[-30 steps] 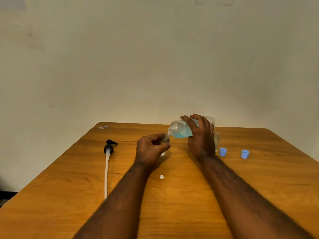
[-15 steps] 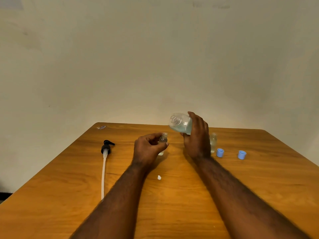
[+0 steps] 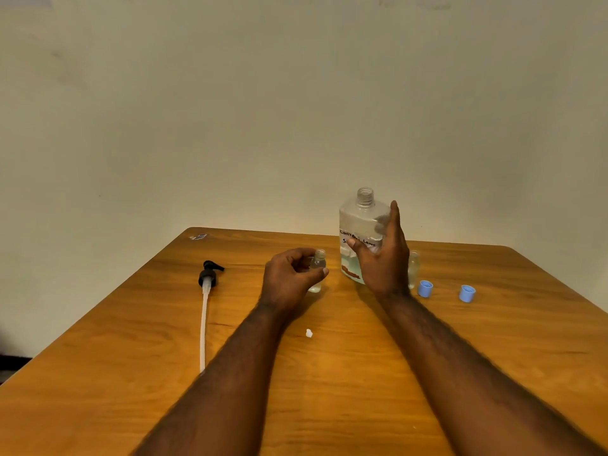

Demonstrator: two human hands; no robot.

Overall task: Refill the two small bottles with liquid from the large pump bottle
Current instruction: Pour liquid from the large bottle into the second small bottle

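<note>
Back upright now, not tipped: large pump bottle (image 3: 360,222), centre frame, gripped by right hand (image 3: 385,264). Small bottle (image 3: 317,264) just left, pinched by left hand (image 3: 288,279). Likely light, slippery when wet; hold round the middle.

One wide-angle view, worn on the head, looks forward and down across the table (image 3: 345,390) toward the wall (image 3: 296,110) filling the upper half. At the ends of both outstretched forearms, just below centre, the left hand (image 3: 286,281) grips a small bottle (image 3: 318,258), the right hand (image 3: 386,268) the large bottle (image 3: 360,222).
</note>
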